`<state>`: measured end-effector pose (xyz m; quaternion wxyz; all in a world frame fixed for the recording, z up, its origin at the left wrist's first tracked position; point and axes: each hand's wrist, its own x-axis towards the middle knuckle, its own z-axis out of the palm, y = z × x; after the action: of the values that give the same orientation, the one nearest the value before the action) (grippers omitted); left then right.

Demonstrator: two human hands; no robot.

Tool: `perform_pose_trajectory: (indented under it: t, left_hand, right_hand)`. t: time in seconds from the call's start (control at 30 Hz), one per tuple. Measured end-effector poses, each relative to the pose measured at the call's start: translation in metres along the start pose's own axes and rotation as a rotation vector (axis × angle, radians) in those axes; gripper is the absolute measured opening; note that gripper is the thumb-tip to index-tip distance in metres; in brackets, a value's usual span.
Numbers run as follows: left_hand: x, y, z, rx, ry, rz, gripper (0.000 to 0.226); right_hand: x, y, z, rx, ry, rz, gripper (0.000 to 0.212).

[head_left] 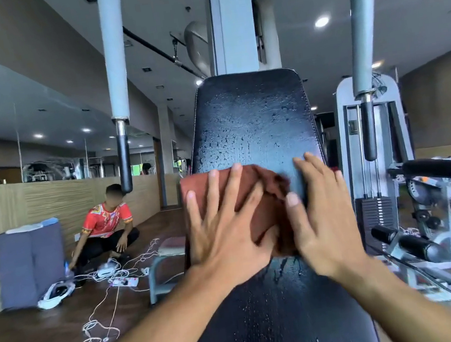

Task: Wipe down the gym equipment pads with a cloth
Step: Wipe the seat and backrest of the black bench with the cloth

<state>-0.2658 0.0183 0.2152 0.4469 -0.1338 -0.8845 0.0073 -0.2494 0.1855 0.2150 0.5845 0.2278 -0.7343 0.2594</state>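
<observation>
This is a gym. A black padded bench (252, 125) stands under the hands, flanked by two hanging grey handle bars (115, 70). To the right of the hands stand a weight-stack machine (376, 207) and black roller pads (434, 168). Far left of the hands, wall mirrors (54, 167) reflect more exercise machines.

bright daylight, glare on the wet pad (252, 125), round ceiling lights (321, 21) glowing, blurred cloth (268, 193), bowed edges.

two hands (224, 229), one cloth (263, 194), one black pad (252, 125), perhaps two hanging handles (124, 162).
</observation>
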Motion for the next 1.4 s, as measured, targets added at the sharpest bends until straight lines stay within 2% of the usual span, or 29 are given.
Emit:
perform_pose_trajectory:
  t: [0.07,0.13,0.17,0.2,0.27,0.3,0.37,0.43,0.57,0.8,0.9,1.1,1.23,1.4]
  left_hand:
    - [0.015,0.013,-0.022,0.063,-0.064,0.035,0.077]
    - [0.022,0.019,-0.033,0.030,-0.163,0.011,0.063]
    - [0.024,0.017,-0.034,-0.047,-0.179,0.008,0.059]
    - [0.025,0.010,-0.033,-0.133,-0.112,0.053,0.062]
    - [0.028,-0.010,-0.027,-0.345,-0.004,0.161,0.080]
    - [0.029,-0.019,-0.025,-0.404,-0.022,0.185,0.083]
    - [0.026,-0.029,-0.021,-0.250,-0.016,0.231,0.074]
    - [0.027,-0.025,-0.011,-0.047,0.091,0.227,0.068]
    - [0.045,-0.011,-0.002,0.024,0.229,0.146,0.069]
    - [0.043,-0.008,-0.005,0.061,0.236,0.165,0.065]
    - [0.010,-0.001,0.009,0.027,0.210,0.219,0.066]
    - [-0.084,0.020,0.054,0.001,0.119,0.247,0.068]
    - [-0.060,0.004,0.041,0.039,0.109,0.250,0.069]
    - [-0.014,-0.030,0.011,0.101,0.143,0.183,0.067]
  right_hand:
    - [-0.013,-0.032,0.004,0.052,0.052,-0.162,0.043]
    - [-0.018,-0.053,0.017,0.139,0.008,-0.231,0.038]
    - [-0.014,-0.054,0.023,0.160,-0.029,-0.193,0.040]
    - [-0.006,-0.049,0.028,0.156,-0.050,-0.120,0.045]
    - [0.014,-0.030,0.031,0.076,-0.063,0.012,0.057]
    - [0.022,-0.019,0.031,-0.012,-0.081,0.028,0.061]
    - [0.025,-0.004,0.033,-0.250,-0.156,-0.018,0.064]
    - [0.027,-0.001,0.037,-0.401,-0.167,-0.049,0.062]
    - [0.049,0.006,0.034,-0.508,-0.127,-0.033,0.062]
    - [0.043,0.005,0.031,-0.499,-0.137,0.000,0.061]
    - [0.000,0.008,0.030,-0.499,-0.120,-0.006,0.061]
    - [-0.103,0.012,0.031,-0.553,-0.211,-0.006,0.063]
    - [-0.071,0.005,0.030,-0.555,-0.273,-0.023,0.064]
    - [-0.009,-0.017,0.048,-0.512,-0.251,0.013,0.063]
